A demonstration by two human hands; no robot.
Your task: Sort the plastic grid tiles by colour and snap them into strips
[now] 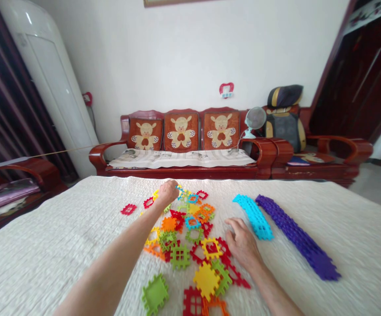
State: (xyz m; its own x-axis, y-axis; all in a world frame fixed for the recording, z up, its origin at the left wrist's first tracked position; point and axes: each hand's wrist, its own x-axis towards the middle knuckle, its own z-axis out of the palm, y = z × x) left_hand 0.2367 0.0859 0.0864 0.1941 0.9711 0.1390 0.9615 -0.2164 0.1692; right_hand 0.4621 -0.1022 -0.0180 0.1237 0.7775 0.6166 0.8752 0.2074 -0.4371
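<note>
Colourful notched plastic pieces lie in a loose pile on the cream table cover [78, 228], among them a yellow square [206, 280], a green square [155, 295] and an orange one [169, 224]. My left hand [168, 192] reaches to the far end of the pile, fingers closed on a small light-blue piece [179, 189]. My right hand [241, 237] rests right of the pile with its fingers apart, holding nothing. Just beyond it lies an overlapping row of light-blue pieces [254, 217], and beside that a longer purple row [297, 237].
Behind the table stands a wooden sofa [177, 172] with three bear cushions. A small fan [255, 118] is at its right end, near a chair with a massage pad [285, 129]. A wooden armrest [50, 175] is at the left.
</note>
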